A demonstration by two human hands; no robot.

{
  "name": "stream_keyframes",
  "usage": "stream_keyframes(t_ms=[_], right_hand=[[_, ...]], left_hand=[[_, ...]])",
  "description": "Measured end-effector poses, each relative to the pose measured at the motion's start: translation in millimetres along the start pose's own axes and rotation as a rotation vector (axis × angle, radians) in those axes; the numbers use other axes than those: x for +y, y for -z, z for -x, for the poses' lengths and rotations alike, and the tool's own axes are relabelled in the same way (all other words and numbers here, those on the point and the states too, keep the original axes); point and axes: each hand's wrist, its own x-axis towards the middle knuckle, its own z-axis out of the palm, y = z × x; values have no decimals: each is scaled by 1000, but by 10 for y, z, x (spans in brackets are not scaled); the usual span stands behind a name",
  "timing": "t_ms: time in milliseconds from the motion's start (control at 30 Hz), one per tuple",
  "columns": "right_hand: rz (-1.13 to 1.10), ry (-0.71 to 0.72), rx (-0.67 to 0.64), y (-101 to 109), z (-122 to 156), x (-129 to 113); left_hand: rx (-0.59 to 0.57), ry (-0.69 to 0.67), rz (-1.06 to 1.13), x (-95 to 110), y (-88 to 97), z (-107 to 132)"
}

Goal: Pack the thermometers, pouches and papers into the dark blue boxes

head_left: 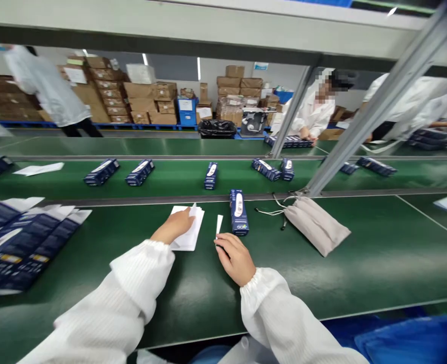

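My left hand (177,225) reaches over a stack of white paper leaflets (185,243), its fingers closed on the top leaflet, whose far edge is lifted. A narrow white folded leaflet (219,222) stands up, seen nearly edge-on, from the fingertips of my right hand (237,257), which pinches its lower end. Just beyond my right hand, a dark blue printed carton (239,212) lies on the green surface, apart from the fingers. To its right is a grey drawstring pouch (316,225) with its cords loose.
Several open blue cartons (26,242) lie side by side at the left. Beyond a metal rail, more cartons (210,176) sit spaced along a green conveyor belt (174,177). A slanted metal post (367,108) rises at right. Co-workers in white stand across the line.
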Motion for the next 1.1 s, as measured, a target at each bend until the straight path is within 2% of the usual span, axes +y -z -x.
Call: stream_keyframes(t_ms=[67, 133, 200, 300, 367, 433, 500, 600, 633, 667, 700, 767, 833, 900, 1000, 1100], right_hand=[[39, 11, 140, 208, -66, 101], [166, -36, 286, 490, -107, 323], [367, -150, 391, 788, -76, 639], [700, -419, 435, 1079, 94, 1135], [832, -513, 367, 1109, 222, 1382], [905, -514, 301, 1053, 312, 1523], [955, -495, 293, 979, 351, 1567], [978, -442, 337, 900, 324, 1526], [954, -394, 332, 875, 292, 1503], [908, -333, 312, 843, 250, 1481], [841, -269, 279, 802, 198, 1462], [669, -189, 198, 686, 67, 1438], [479, -225, 140, 545, -83, 1439], [341, -314, 125, 423, -231, 1471], [271, -404, 163, 340, -388, 1553], [241, -452, 194, 369, -426, 1619]], left_hand=[[26, 19, 111, -80, -1, 30], [46, 59, 236, -167, 5, 56], [54, 101, 384, -245, 2, 82], [57, 151, 634, -339, -13, 152], [64, 176, 772, -396, 16, 226], [112, 207, 886, -447, 117, 324], [269, 230, 911, -473, 286, 447], [596, 198, 840, -426, 543, 614], [666, 170, 878, -386, 588, 641], [686, 141, 970, -339, 599, 644], [655, 117, 1099, -294, 574, 626], [438, 110, 1365, -232, 428, 537], [170, 141, 1510, -236, 214, 426], [-15, 132, 1603, -301, 18, 339], [-133, 51, 1776, -432, -152, 286], [-161, -22, 1935, -505, -209, 292]])
